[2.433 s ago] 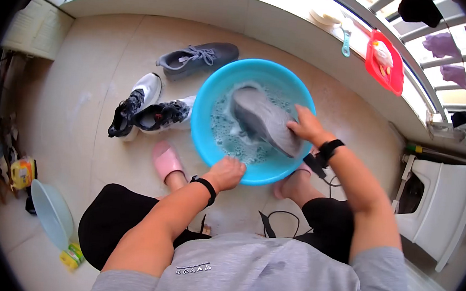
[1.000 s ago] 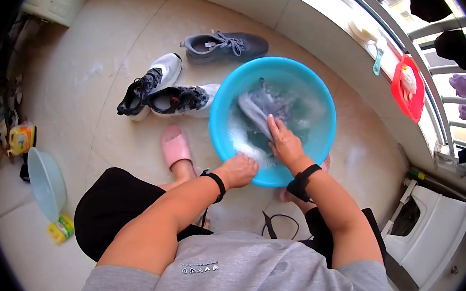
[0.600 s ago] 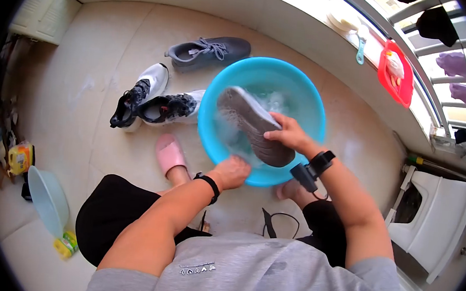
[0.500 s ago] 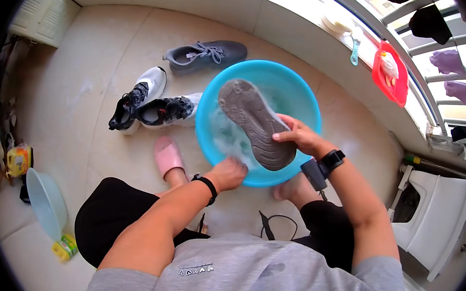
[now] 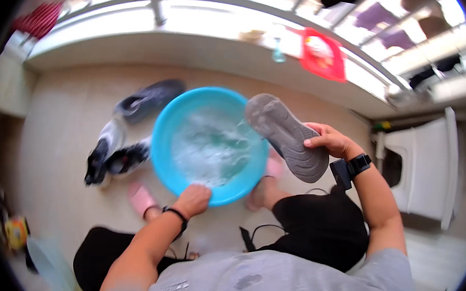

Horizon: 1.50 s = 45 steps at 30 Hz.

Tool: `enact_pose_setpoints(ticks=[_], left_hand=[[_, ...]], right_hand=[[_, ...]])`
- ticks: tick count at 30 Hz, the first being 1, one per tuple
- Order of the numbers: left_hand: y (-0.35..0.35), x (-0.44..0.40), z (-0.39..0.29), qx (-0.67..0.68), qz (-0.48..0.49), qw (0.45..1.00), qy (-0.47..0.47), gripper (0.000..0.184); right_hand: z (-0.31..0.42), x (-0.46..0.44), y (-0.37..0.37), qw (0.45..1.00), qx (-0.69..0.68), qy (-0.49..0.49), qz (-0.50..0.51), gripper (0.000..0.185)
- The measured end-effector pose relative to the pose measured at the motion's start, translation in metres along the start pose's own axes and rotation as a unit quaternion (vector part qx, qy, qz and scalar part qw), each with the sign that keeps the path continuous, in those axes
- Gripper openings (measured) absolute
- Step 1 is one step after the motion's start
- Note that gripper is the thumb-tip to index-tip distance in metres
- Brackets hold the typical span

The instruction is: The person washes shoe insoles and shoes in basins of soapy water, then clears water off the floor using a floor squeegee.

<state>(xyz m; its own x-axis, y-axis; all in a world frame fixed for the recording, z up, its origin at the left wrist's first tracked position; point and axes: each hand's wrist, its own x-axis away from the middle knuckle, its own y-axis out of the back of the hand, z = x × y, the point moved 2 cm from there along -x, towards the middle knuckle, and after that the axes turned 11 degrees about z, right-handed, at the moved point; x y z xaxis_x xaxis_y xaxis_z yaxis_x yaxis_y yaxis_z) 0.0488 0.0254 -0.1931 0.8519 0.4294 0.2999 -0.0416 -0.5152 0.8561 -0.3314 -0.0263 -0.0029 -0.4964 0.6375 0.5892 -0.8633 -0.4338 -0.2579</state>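
Note:
My right hand (image 5: 330, 142) holds a grey shoe (image 5: 289, 136) by its side, the sole turned up toward me, above and to the right of the blue basin's rim. My left hand (image 5: 194, 198) is closed on the near rim of the blue basin (image 5: 160, 164). Foamy water (image 5: 211, 146) fills the basin's bottom. Left of the basin, another grey shoe (image 5: 149, 100) and a pair of black-and-white shoes (image 5: 126, 159) rest on the floor.
A red basket (image 5: 324, 56) and a brush (image 5: 278, 52) lie on the ledge. At the right stands a white plastic stool or rack (image 5: 423, 162). My feet wear pink slippers (image 5: 141, 198). A pale basin (image 5: 50, 265) and a yellow package (image 5: 16, 232) are at the lower left.
The grey shoe has come up out of the basin's water and moved right, past the rim, with its sole now showing. My left hand stays on the rim. The view has shifted.

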Motion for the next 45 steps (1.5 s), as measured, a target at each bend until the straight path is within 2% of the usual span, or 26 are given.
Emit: enact_pose_setpoints(ticks=[3, 4, 6, 8, 10, 12, 14, 16, 18, 19, 21, 22, 24, 25, 26, 27, 28, 30, 31, 36, 38, 39, 40, 42, 44, 45], left_hand=[[0.004, 0.0, -0.005, -0.015, -0.036, 0.999, -0.029, 0.002], [0.003, -0.001, -0.004, -0.01, -0.024, 0.999, -0.038, 0.001], [0.001, -0.001, -0.003, -0.023, -0.016, 0.999, -0.04, 0.003], [0.006, -0.002, -0.007, -0.035, 0.002, 0.999, -0.032, 0.005], [0.008, -0.001, -0.009, -0.041, 0.024, 0.999, -0.004, 0.004], [0.007, 0.0, -0.011, -0.049, 0.031, 0.998, 0.002, 0.004], [0.008, -0.002, -0.011, -0.055, 0.042, 0.998, 0.009, 0.004], [0.007, -0.001, -0.011, -0.06, 0.035, 0.998, 0.005, 0.004], [0.007, -0.002, -0.01, -0.062, 0.043, 0.997, 0.005, 0.004], [0.008, -0.001, -0.011, -0.054, 0.051, 0.997, 0.012, 0.004], [0.008, -0.003, -0.011, -0.045, 0.059, 0.997, 0.022, 0.004], [0.008, -0.005, -0.01, -0.041, 0.053, 0.998, 0.01, 0.005], [0.012, -0.003, -0.012, -0.015, 0.027, 1.0, -0.005, 0.004], [0.019, -0.007, -0.013, 0.008, 0.059, 0.998, 0.018, 0.007], [0.021, -0.006, -0.011, 0.021, 0.032, 0.999, 0.01, 0.01], [0.017, -0.006, -0.006, 0.028, 0.014, 1.0, 0.003, 0.009], [0.012, -0.005, -0.003, 0.045, 0.009, 0.999, 0.012, 0.01], [0.002, -0.005, 0.0, 0.055, -0.029, 0.998, 0.002, 0.011], [0.007, -0.003, -0.001, 0.042, -0.002, 0.999, 0.011, 0.01], [-0.005, 0.0, 0.0, 0.045, -0.017, 0.999, 0.022, 0.006], [-0.008, -0.001, 0.002, 0.053, -0.021, 0.998, 0.028, 0.007], [-0.01, -0.001, 0.002, 0.062, -0.025, 0.998, 0.018, 0.007], [-0.012, -0.002, 0.002, 0.063, -0.024, 0.997, 0.027, 0.007], [-0.015, -0.003, 0.002, 0.068, -0.002, 0.998, 0.017, 0.009], [-0.011, -0.001, 0.0, 0.047, -0.012, 0.998, 0.027, 0.01], [-0.007, 0.001, -0.001, 0.027, -0.009, 0.999, 0.037, 0.01]], right_hand=[[-0.016, 0.115, 0.026, 0.955, -0.15, 0.16, -0.198, 0.049], [-0.021, 0.159, 0.03, 0.91, -0.154, 0.197, -0.332, 0.042], [-0.023, 0.244, 0.04, 0.828, -0.171, 0.294, -0.446, 0.035], [-0.013, 0.327, 0.054, 0.703, -0.116, 0.412, -0.567, 0.037], [0.006, 0.41, 0.081, 0.572, -0.141, 0.531, -0.609, 0.041], [0.028, 0.434, 0.088, 0.375, -0.274, 0.619, -0.633, 0.04], [0.026, 0.44, 0.114, 0.473, -0.141, 0.535, -0.686, 0.029], [0.025, 0.401, 0.144, 0.665, -0.038, 0.506, -0.548, 0.02], [0.054, 0.299, 0.111, 0.77, -0.076, 0.4, -0.491, 0.014], [0.063, 0.247, 0.089, 0.775, -0.079, 0.365, -0.51, 0.014], [0.067, 0.149, 0.074, 0.846, -0.009, 0.236, -0.479, 0.027], [0.075, 0.108, 0.055, 0.899, 0.087, 0.164, -0.397, 0.033], [0.076, 0.023, 0.021, 0.946, 0.165, 0.148, -0.236, 0.034], [0.079, -0.019, 0.006, 0.958, 0.165, 0.15, -0.181, 0.034], [0.079, -0.056, -0.009, 0.927, 0.313, 0.134, -0.156, 0.034], [0.079, -0.095, -0.026, 0.871, 0.454, 0.137, -0.128, 0.035], [0.072, -0.133, -0.037, 0.878, 0.438, 0.149, -0.123, 0.037], [0.081, -0.189, -0.066, 0.843, 0.512, 0.128, -0.103, 0.036], [0.085, -0.22, -0.075, 0.833, 0.525, 0.134, -0.111, 0.036], [0.088, -0.351, -0.111, 0.81, 0.561, 0.116, -0.129, 0.037], [0.091, -0.386, -0.14, 0.683, 0.654, 0.295, -0.136, 0.038], [0.089, -0.405, -0.158, 0.678, 0.668, 0.286, -0.11, 0.036], [0.083, -0.417, -0.176, 0.649, 0.693, 0.281, -0.142, 0.032], [0.071, -0.438, -0.186, 0.629, 0.743, 0.181, -0.14, 0.031], [0.068, -0.451, -0.177, 0.671, 0.727, 0.044, -0.137, 0.031], [0.072, -0.455, -0.171, 0.699, 0.694, 0.071, -0.159, 0.022]])
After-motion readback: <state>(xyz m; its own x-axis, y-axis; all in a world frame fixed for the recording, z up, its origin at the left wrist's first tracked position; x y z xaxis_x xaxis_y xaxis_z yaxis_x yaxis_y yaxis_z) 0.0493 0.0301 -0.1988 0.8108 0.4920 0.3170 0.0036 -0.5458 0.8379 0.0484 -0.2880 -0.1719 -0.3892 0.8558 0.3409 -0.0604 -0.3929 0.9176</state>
